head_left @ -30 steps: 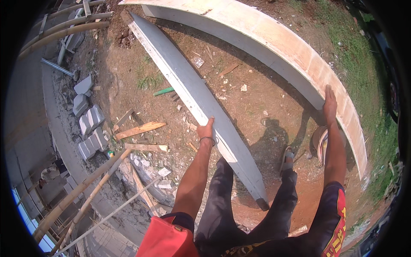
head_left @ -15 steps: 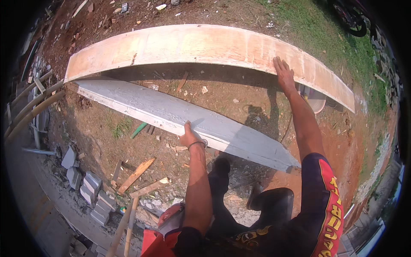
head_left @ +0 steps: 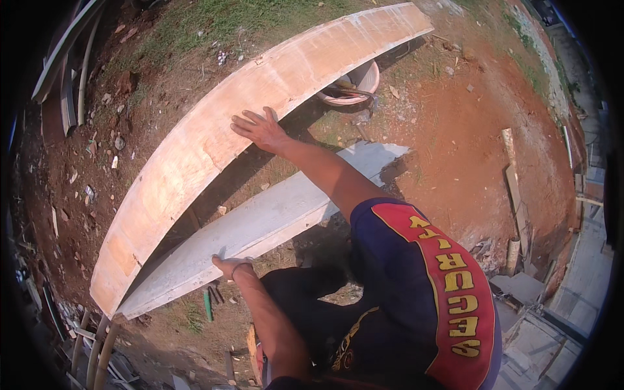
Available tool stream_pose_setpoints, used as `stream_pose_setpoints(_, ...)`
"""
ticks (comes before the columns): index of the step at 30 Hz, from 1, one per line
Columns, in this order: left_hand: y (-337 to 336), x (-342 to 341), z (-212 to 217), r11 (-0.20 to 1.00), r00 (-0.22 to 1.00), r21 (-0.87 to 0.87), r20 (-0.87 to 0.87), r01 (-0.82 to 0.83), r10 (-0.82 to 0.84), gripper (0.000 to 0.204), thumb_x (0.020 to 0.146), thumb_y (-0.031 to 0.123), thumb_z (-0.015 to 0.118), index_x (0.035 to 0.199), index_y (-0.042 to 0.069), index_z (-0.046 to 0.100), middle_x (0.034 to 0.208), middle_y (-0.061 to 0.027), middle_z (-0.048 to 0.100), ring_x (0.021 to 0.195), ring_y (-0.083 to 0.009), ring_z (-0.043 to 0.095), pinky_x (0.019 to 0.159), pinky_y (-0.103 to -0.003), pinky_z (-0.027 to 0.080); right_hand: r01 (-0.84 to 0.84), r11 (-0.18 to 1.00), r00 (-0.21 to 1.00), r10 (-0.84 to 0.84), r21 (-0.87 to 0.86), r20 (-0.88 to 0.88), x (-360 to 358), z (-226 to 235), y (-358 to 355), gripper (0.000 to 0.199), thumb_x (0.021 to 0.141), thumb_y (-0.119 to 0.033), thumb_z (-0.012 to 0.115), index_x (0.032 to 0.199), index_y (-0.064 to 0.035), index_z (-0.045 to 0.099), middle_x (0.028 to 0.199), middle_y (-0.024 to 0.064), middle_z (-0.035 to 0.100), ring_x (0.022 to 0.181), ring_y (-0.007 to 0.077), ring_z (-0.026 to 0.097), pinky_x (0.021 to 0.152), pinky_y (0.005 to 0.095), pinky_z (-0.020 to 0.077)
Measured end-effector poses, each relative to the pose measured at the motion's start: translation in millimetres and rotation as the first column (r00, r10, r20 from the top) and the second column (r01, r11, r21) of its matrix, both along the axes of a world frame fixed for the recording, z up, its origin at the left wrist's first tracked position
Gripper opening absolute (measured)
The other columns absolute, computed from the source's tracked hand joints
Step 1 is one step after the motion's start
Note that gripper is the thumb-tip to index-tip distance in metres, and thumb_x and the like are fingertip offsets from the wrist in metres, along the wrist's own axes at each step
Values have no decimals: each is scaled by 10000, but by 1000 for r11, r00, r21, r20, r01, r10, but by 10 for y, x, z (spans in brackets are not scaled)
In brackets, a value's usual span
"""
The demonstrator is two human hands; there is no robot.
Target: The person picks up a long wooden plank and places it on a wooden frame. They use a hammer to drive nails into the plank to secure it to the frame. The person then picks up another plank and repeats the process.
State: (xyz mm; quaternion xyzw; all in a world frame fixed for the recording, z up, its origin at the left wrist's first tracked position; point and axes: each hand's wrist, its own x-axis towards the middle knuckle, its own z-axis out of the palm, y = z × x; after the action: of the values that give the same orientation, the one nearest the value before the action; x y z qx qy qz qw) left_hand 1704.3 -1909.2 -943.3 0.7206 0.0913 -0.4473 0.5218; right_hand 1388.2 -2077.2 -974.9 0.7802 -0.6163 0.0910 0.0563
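Note:
A long plywood board (head_left: 162,188), bent into an arc by the wide picture, runs from the lower left to the upper right. My right hand (head_left: 262,132) rests on its face near the inner edge, fingers spread. Below it lies a long grey-white slab (head_left: 279,211), seemingly concrete, with a paler side edge. The slab's left end meets the board's; a shadowed gap widens between them to the right. My left hand (head_left: 233,266) grips the slab's near edge, thumb on top and the other fingers mostly hidden.
A pinkish basin (head_left: 367,81) with things in it stands behind the board's right half. Bamboo poles (head_left: 104,354) lie at the lower left. A green rod (head_left: 208,304) is near the slab. Wood strips (head_left: 517,201) and rubble are at the right; grass grows at the top.
My view has turned, so board and slab now slant up to the right. My right hand has slid along the board toward its middle. My left hand is nearer the slab's left end.

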Motion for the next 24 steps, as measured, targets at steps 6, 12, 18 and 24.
stream_pose_setpoints(6, 125, 152, -248, 989, 997, -127, 23, 70, -67, 747, 824, 532, 550, 1372, 41, 423, 1388, -176, 465, 1259, -363, 458, 1044, -538, 347, -7, 997, 999, 4, -72, -41, -35, -171, 17, 543, 903, -125, 472, 1425, -251, 396, 1535, -10, 306, 1393, 226, 316, 972, 631, 310)
stream_pose_setpoints(12, 314, 257, -294, 973, 990, -198, -59, 117, -131, 752, 822, 553, 520, 1408, 95, 404, 1432, -139, 438, 1285, -367, 431, 1047, -571, 327, -17, 999, 1000, 17, -48, -12, -120, -92, 329, 476, 907, -126, 487, 1370, -230, 462, 1502, 22, 347, 1373, 243, 341, 970, 650, 326)
stream_pose_setpoints(18, 417, 273, -241, 937, 951, -335, -244, 101, -189, 751, 848, 598, 467, 1425, 122, 392, 1470, -127, 397, 1341, -373, 372, 1077, -617, 281, 92, 955, 991, -115, 282, 66, -360, 261, 738, 606, 841, -197, 674, 1398, -219, 437, 1489, 38, 356, 1364, 272, 349, 1001, 650, 330)
stream_pose_setpoints(24, 763, 465, -351, 904, 954, -415, -218, 100, -206, 743, 883, 640, 451, 1410, 118, 420, 1444, -123, 435, 1324, -348, 402, 1098, -557, 306, 141, 863, 899, -317, 485, 303, -607, 461, 1128, 467, 845, -317, 676, 1237, -84, 574, 1324, 160, 522, 1230, 363, 487, 965, 542, 421)
